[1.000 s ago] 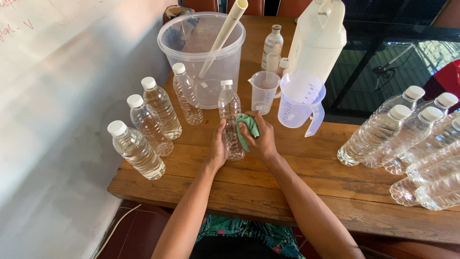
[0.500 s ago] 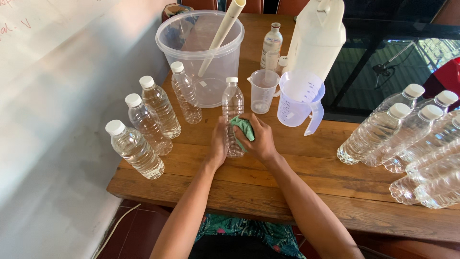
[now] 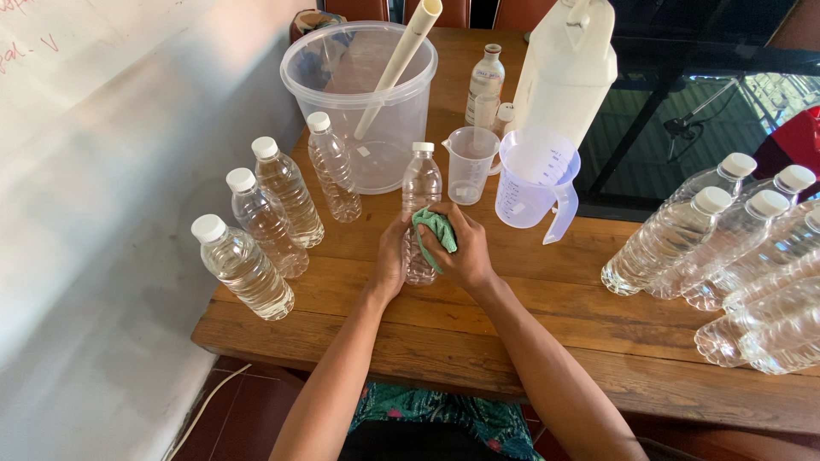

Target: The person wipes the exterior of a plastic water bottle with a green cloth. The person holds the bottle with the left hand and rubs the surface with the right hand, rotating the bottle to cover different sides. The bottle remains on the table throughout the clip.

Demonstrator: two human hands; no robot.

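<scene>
A clear plastic bottle (image 3: pixel 420 183) with a white cap stands upright on the wooden table (image 3: pixel 547 316). My left hand (image 3: pixel 391 260) grips its lower left side. My right hand (image 3: pixel 461 248) presses a green cloth (image 3: pixel 436 230) against the bottle's right side.
Several capped bottles (image 3: pixel 273 213) stand in a row at the left. More bottles (image 3: pixel 735 239) lie at the right. Behind are a clear bucket (image 3: pixel 363 102) with a cream pipe, a small measuring cup (image 3: pixel 470 166), a larger jug (image 3: pixel 534 183), a white canister (image 3: pixel 564 68) and a small bottle (image 3: pixel 484 85).
The bottle in my hands now stands more upright, and the cloth has slid a little down its side. Nothing else on the table has moved.
</scene>
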